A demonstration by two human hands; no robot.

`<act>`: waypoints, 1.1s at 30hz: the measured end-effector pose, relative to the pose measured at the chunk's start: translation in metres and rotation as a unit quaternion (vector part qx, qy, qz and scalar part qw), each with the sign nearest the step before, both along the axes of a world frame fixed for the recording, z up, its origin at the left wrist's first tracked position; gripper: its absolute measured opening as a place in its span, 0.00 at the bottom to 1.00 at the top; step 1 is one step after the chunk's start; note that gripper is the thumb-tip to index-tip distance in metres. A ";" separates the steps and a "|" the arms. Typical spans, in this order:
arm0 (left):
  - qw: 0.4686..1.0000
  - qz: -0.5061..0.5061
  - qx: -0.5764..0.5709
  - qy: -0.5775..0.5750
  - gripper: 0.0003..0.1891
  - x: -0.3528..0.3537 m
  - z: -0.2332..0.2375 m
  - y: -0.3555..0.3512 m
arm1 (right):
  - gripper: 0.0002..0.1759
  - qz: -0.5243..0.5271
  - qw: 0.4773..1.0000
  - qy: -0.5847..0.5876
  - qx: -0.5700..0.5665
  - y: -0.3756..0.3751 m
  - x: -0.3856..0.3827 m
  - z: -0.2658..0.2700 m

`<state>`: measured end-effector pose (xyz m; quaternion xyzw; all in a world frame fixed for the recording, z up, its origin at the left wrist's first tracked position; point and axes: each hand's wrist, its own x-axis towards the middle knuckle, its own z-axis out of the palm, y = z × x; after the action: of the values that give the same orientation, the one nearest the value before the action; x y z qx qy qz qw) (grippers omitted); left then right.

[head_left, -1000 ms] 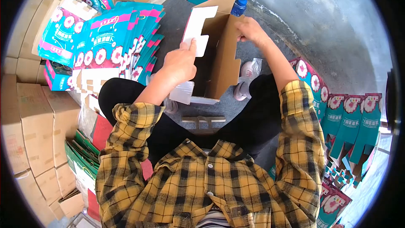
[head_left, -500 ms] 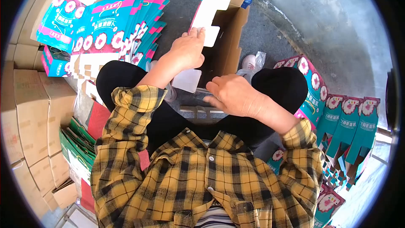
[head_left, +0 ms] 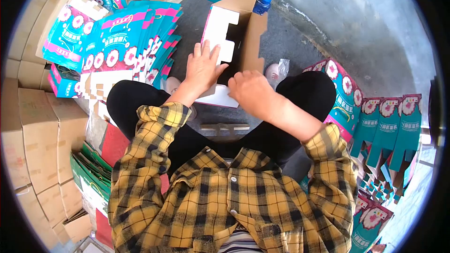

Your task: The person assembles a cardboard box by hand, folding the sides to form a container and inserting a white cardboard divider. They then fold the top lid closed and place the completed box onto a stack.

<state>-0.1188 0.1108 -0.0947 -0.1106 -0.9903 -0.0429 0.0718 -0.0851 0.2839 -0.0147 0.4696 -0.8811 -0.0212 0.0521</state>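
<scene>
An open carton (head_left: pixel 251 42) with brown inner faces stands on the floor between my knees, its white notched flap (head_left: pixel 216 28) lying to the left. My left hand (head_left: pixel 202 68) rests on that flap with its fingers spread. My right hand (head_left: pixel 251 91) is at the carton's near right corner, fingers curled together; what they grip, if anything, is hidden. Below my hands a white panel (head_left: pixel 219 97) shows along the carton's near edge.
Overlapping teal and pink printed cartons (head_left: pixel 117 42) lie at the left. Brown boxes (head_left: pixel 35 136) are stacked beyond green bags (head_left: pixel 91 173). A blue bottle (head_left: pixel 263 3) stands behind the carton. More teal cartons (head_left: pixel 385 126) stand at the right.
My left hand's fingers have spread on the flap. The small white flap near my hands has moved, and a white panel now shows at the near edge. The carton appears slightly further left.
</scene>
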 end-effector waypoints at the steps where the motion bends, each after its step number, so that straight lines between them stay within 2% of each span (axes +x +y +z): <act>1: 0.999 -0.020 0.035 0.030 0.30 0.002 -0.003 -0.005 | 0.06 -0.033 0.999 0.011 0.024 -0.001 -0.004 -0.004; 3: 0.990 -0.051 0.118 0.051 0.22 0.005 -0.005 -0.012 | 0.06 -0.048 0.998 0.006 0.035 -0.002 -0.017 -0.014; 7: 0.986 -0.033 0.157 0.054 0.17 0.029 0.003 -0.017 | 0.06 -0.068 0.997 0.002 0.044 -0.005 -0.031 -0.042; 9: 0.975 -0.051 0.200 0.087 0.19 0.056 0.023 -0.002 | 0.06 -0.081 0.994 -0.024 0.064 -0.008 -0.037 -0.045; 11: 0.967 -0.056 0.235 0.080 0.18 0.082 0.031 0.019 | 0.11 -0.064 0.992 -0.062 0.086 -0.006 -0.046 -0.046; 12: 0.966 -0.081 0.238 0.063 0.19 0.091 0.024 0.028 | 0.15 -0.045 0.992 -0.080 0.090 -0.004 -0.050 -0.045; 14: 0.973 -0.084 0.211 0.032 0.24 0.100 0.024 0.050 | 0.15 -0.047 0.991 -0.089 0.084 -0.006 -0.054 -0.050; 16: 0.979 -0.039 0.200 -0.005 0.26 0.094 0.021 0.065 | 0.16 -0.047 0.991 -0.098 0.079 -0.005 -0.060 -0.055; 18: 0.983 -0.030 0.178 0.017 0.25 0.087 0.015 0.072 | 0.17 -0.034 0.990 -0.103 0.084 -0.003 -0.067 -0.051; 20: 0.987 -0.021 0.155 0.040 0.25 0.084 0.009 0.074 | 0.18 -0.026 0.996 -0.071 0.042 0.011 -0.085 -0.029; 22: 0.991 -0.015 0.130 0.032 0.24 0.088 0.005 0.069 | 0.18 -0.181 0.980 -0.053 -0.062 0.019 -0.102 0.012; 24: 0.988 -0.009 0.145 0.042 0.22 0.095 0.005 0.059 | 0.20 -0.249 0.948 0.085 -0.179 0.043 -0.134 0.020; 26: 0.985 -0.011 0.162 0.050 0.22 0.104 0.006 0.045 | 0.25 -0.300 0.927 0.108 -0.197 0.068 -0.165 0.015; 27: 0.983 -0.033 0.179 0.040 0.20 0.108 0.010 0.034 | 0.36 -0.378 0.906 -0.068 -0.177 0.076 -0.176 0.023; 28: 0.979 -0.053 0.195 0.029 0.19 0.111 0.012 0.023 | 0.36 -0.380 0.905 -0.070 -0.176 0.085 -0.178 0.021; 29: 0.976 -0.072 0.203 0.023 0.19 0.112 0.013 0.010 | 0.41 -0.353 0.867 -0.264 -0.232 0.092 -0.180 0.015; 30: 0.973 -0.090 0.212 0.019 0.18 0.112 0.013 -0.003 | 0.47 -0.311 0.792 -0.446 -0.278 0.093 -0.180 0.014; 31: 0.975 -0.094 0.198 0.018 0.19 0.111 0.012 -0.014 | 0.52 -0.287 0.762 -0.528 -0.242 0.092 -0.177 0.009; 33: 0.974 -0.075 0.214 0.015 0.15 0.107 0.016 -0.028 | 0.51 -0.246 0.770 -0.563 -0.172 0.086 -0.170 -0.005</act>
<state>-0.0120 0.0830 -0.0792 -0.1677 -0.9459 -0.2571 0.1053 -0.2550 0.3698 -0.0197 0.1479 -0.8272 0.3865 -0.3801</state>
